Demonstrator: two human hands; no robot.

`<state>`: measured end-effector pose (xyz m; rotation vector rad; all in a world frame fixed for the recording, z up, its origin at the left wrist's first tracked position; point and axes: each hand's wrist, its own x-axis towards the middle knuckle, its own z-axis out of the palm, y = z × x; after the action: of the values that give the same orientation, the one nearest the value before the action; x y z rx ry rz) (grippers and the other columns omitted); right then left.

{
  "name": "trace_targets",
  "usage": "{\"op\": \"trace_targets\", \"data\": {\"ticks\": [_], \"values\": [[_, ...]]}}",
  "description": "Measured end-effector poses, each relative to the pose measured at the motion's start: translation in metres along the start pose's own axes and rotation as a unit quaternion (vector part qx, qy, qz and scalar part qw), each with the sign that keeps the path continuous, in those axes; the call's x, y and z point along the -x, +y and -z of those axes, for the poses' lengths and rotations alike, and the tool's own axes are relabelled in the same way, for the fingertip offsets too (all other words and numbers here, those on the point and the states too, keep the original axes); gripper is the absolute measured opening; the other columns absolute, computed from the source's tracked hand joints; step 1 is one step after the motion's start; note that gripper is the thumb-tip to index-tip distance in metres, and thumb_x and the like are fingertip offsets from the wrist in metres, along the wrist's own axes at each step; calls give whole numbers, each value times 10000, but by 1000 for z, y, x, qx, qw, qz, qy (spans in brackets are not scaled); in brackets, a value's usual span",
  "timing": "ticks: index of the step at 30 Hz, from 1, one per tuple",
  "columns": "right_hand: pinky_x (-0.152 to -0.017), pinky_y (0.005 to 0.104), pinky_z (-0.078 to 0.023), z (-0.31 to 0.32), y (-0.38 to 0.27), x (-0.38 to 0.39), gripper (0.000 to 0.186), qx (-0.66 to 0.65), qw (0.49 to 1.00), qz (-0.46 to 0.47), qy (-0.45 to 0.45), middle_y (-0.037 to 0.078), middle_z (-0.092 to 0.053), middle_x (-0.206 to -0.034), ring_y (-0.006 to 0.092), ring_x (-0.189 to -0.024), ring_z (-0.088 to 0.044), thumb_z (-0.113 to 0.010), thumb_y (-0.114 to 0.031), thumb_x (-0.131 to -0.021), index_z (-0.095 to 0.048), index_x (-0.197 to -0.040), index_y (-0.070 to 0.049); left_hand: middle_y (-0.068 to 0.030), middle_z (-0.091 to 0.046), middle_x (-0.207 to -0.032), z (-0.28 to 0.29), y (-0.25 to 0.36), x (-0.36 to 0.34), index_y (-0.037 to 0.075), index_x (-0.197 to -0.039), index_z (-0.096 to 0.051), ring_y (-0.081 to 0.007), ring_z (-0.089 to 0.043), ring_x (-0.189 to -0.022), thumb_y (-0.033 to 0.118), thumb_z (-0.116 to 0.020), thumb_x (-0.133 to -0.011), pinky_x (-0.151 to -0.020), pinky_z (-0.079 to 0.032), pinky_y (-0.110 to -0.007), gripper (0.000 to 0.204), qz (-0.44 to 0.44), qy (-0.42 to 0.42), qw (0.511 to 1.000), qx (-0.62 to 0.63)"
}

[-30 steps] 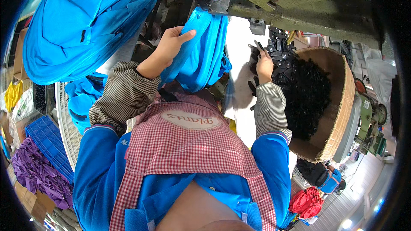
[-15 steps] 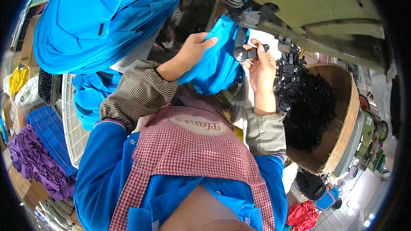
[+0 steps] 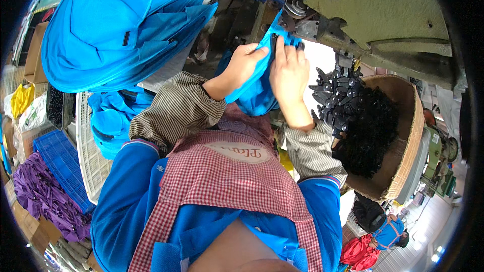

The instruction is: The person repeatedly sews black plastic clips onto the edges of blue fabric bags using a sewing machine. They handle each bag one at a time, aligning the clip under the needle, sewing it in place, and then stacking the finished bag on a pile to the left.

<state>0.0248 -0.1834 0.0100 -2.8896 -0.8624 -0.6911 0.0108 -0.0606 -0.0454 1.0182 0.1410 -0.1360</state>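
My left hand grips the edge of a bright blue fabric piece, thumb on top, near the dark metal machine head. My right hand lies over the fabric beside it, fingers close together against a black plastic fitting at the fabric's upper part; its fingertips are partly hidden. To the right, a heap of similar black pieces lies on a white surface and runs into a cardboard box.
Large folded blue pieces sit upper left, more blue fabric below them by a white crate. Purple fabric and a blue crate are at left. A co-worker is behind at lower right. A green machine body overhangs upper right.
My right hand has come from the pile of black pieces to the blue fabric, bringing one piece onto it. My left hand has shifted right and slightly down with the fabric.
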Motion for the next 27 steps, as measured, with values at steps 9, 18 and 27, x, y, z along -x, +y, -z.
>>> {"op": "trace_targets", "data": {"ticks": [9,18,27], "values": [[-570,327,-465,-82,90,8,181,-434,871,-227,49,47,-631,-723,187,-612,-590,-512,-132,-837,-605,-853,22,-48,-636,-791,10,39,-4,-19,-918,-637,-102,-590,-672,185,-593,-835,-623,-478,-238,225,133,-96,986,-21],[-591,336,-467,-149,103,-2,152,-337,927,-113,-117,122,-625,-725,232,-649,-612,-566,-126,-788,-622,-876,-16,-11,-608,-781,24,55,-14,-5,-903,-623,-88,-543,-679,224,-639,-783,-642,-445,-239,259,64,-195,968,-145],[-612,367,-477,-161,87,-5,139,-191,974,-118,-5,173,-607,-715,324,-668,-609,-603,-138,-755,-649,-868,-73,-52,-590,-869,10,18,93,-34,-1015,-550,-115,-533,-794,174,-656,-769,-728,-438,-283,339,106,-267,942,-173]]}}
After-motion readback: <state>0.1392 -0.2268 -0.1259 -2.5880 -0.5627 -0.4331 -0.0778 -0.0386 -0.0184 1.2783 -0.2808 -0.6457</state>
